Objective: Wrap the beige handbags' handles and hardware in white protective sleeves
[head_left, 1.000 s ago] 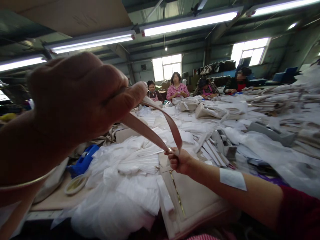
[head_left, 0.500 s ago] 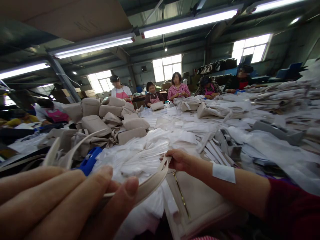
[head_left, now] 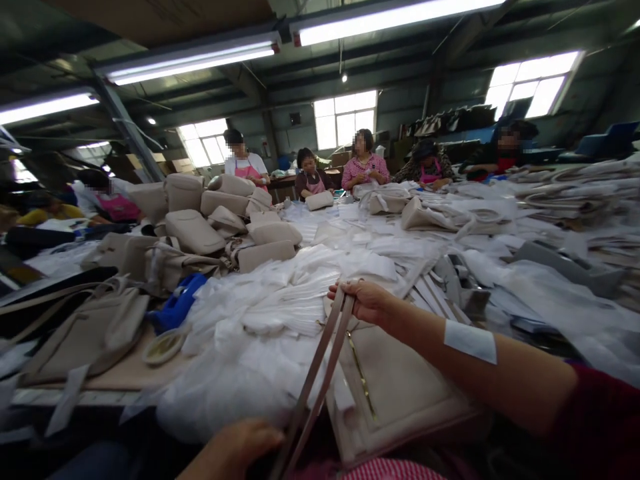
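Observation:
A beige strap point(head_left: 330, 350), folded into two lengths, hangs from my right hand point(head_left: 365, 301), whose fingers are closed on its upper end. At the bottom edge, my left hand point(head_left: 240, 445) is closed round the lower part of the strap, partly blurred and cut off by the frame. Under my right forearm lies a beige bag point(head_left: 415, 383) with a gold zipper point(head_left: 361, 377) on its face, close against my body. White wrapping sheets point(head_left: 240, 373) are heaped just behind and left of the strap.
Beige bags point(head_left: 193, 230) are piled at the left back, and another bag point(head_left: 95, 327) lies nearer. A blue object point(head_left: 177, 303) and a tape roll point(head_left: 163, 347) sit beside it. Grey tape dispensers point(head_left: 457, 283) stand right. Several people work across the table.
My left hand has dropped from close before the camera to the bottom edge, drawing the strap down into two straighter lengths. My right hand still grips the upper end.

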`<state>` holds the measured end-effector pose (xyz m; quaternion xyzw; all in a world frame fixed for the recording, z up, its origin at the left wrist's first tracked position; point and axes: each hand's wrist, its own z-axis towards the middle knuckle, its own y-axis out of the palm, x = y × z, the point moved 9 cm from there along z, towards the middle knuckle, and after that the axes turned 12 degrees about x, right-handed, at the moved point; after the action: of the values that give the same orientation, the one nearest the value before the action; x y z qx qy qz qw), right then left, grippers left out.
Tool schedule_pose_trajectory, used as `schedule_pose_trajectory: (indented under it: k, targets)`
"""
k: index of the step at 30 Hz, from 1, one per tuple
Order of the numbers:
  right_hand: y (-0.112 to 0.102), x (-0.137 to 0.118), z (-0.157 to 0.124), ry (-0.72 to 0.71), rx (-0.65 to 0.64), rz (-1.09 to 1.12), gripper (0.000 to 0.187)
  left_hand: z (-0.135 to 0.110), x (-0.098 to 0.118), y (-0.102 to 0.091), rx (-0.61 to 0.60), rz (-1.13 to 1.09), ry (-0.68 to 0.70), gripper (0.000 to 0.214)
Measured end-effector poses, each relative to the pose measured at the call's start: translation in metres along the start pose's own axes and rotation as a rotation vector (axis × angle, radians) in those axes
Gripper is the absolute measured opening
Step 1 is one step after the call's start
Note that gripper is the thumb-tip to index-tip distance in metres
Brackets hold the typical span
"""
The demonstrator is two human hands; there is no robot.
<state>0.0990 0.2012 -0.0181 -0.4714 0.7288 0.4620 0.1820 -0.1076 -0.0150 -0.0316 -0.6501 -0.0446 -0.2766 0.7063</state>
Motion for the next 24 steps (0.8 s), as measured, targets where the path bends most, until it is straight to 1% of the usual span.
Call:
schedule_pose_trajectory:
  k: [1,2,3,5,6,7,8,9,10,11,13,14,16,19,21,23,24]
  targets:
    - [0.003,0.002,-0.001,0.001,-0.003,-0.009,0.020,0.017,0.001,-0.010,0.063,-0.110,-0.075,0.046]
    - [0.005,0.005,-0.002,-0.001,-0.003,-0.015,0.019,0.038,0.001,-0.019,0.124,-0.221,-0.159,0.043]
    - [0.007,0.007,-0.004,-0.005,-0.001,-0.021,0.019,0.060,0.004,-0.023,0.165,-0.366,-0.219,0.044]
    - [0.010,0.011,-0.009,-0.019,0.005,-0.030,0.018,0.108,0.014,-0.019,0.196,-0.666,-0.284,0.052]
    - [0.011,0.012,-0.011,-0.028,0.008,-0.035,0.018,0.129,0.020,-0.012,0.196,-0.761,-0.302,0.053]
    - [0.011,0.012,-0.014,-0.038,0.013,-0.041,0.017,0.147,0.029,0.002,0.119,-0.858,-0.309,0.052]
    - [0.011,0.011,-0.016,-0.050,0.019,-0.049,0.017,0.159,0.037,0.021,0.003,-0.980,-0.350,0.054]
    - [0.009,0.009,-0.017,-0.062,0.026,-0.057,0.017,0.165,0.044,0.037,-0.095,-1.097,-0.404,0.055]
    - [0.006,0.006,-0.017,-0.074,0.033,-0.064,0.018,0.166,0.051,0.051,-0.185,-1.200,-0.446,0.055]
    - [0.001,0.001,-0.015,-0.089,0.043,-0.068,0.018,0.162,0.056,0.060,-0.249,-1.283,-0.482,0.055]
    - [-0.011,-0.013,-0.008,-0.118,0.074,-0.069,0.020,0.146,0.058,0.067,-0.313,-1.357,-0.514,0.050]
    - [-0.020,-0.021,-0.002,-0.132,0.101,-0.066,0.021,0.132,0.056,0.068,-0.334,-1.361,-0.522,0.047]
    - [-0.037,-0.036,0.010,-0.148,0.162,-0.061,0.023,0.098,0.048,0.065,-0.387,-1.333,-0.538,0.044]
    - [-0.057,-0.054,0.025,-0.140,0.215,-0.053,0.022,0.043,0.028,0.060,-0.448,-1.254,-0.544,0.039]
    - [-0.067,-0.065,0.032,-0.145,0.248,-0.028,0.022,0.013,0.010,0.057,-0.447,-1.182,-0.562,0.036]
    - [-0.075,-0.077,0.039,-0.173,0.296,0.009,0.024,-0.004,-0.008,0.056,-0.421,-1.095,-0.598,0.033]
    - [-0.079,-0.084,0.043,-0.194,0.323,0.030,0.026,-0.007,-0.016,0.056,-0.401,-1.053,-0.620,0.032]
